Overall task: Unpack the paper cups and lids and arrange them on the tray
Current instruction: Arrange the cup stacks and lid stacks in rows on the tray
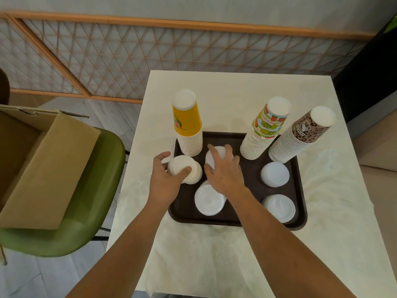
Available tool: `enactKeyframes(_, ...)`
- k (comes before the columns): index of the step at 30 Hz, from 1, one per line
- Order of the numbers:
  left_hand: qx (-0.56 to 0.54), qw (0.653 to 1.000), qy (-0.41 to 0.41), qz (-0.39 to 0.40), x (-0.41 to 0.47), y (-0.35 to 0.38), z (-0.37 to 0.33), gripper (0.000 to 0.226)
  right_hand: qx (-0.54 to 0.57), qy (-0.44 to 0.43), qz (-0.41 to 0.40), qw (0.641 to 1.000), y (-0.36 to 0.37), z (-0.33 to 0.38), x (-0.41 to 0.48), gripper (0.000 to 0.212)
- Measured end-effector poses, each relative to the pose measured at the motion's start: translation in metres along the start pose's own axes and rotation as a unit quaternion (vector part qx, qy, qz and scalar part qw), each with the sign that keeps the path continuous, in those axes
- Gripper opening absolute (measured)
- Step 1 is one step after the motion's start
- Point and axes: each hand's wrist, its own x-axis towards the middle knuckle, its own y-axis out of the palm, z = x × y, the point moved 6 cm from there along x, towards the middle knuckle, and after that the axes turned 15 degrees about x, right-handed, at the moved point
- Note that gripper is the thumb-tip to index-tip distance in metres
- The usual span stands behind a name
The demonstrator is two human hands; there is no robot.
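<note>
Most of the job looks done. On the dark tray [249,175], which sits towards the far right of the white bench [236,89], three upside-down stacks of cups stand along the tray's far edge. The yellow cup stack [189,125] is at the far-left corner, the lime-patterned cup stack [264,130] is right of centre, and the leopard-print cup stack [300,134] is at the far-right corner, leaning outward.

White lids are set out in short piles in front of them. The right lid pile [275,174] and the near-right lid pile [279,207] lie by the tray's right edge, and the near lid pile [209,200] is at the middle of the near edge.

Both hands are busy, close together but each on its own pile. The left hand [165,175] has thumb and fingers curled round the left lid pile [184,169], which hangs partly over the tray's left rim – I cannot tell whether it is resting yet. The right hand [223,171] is spread over the centre lid pile [219,158], fingers curved down round its rim, just beside the yellow cups.

What seems left is seating these two piles squarely inside the rim. The open cardboard box [43,168] on the green chair [90,211] beside the bench's left edge shows only part of its inside – nothing there that I can make out.
</note>
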Motion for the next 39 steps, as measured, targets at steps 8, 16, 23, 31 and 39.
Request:
enactKeyframes(8,0.02,0.998,0.051,0.006,-0.011,0.011,-0.022,0.065,0.086,-0.074,-0.116,0.987,-0.047,0.02,-0.042,0.057)
enactKeyframes(16,0.011,0.992,0.106,0.073,-0.043,0.041,-0.06,0.039,0.575,0.113,-0.086,0.806,-0.06,0.013,-0.078,0.037)
enactKeyframes(23,-0.032,0.994,0.047,0.091,-0.072,0.068,-0.083,0.036,0.564,0.138,-0.051,0.813,-0.074,0.014,-0.083,0.035)
enactKeyframes(31,0.044,0.998,0.029,0.037,-0.04,0.042,-0.053,0.036,0.594,0.161,-0.066,0.786,-0.086,-0.025,-0.094,0.029)
enactKeyframes(39,0.432,0.889,0.14,0.063,0.001,0.032,-0.014,0.06,0.572,0.188,-0.061,0.796,-0.074,-0.051,-0.11,0.023)
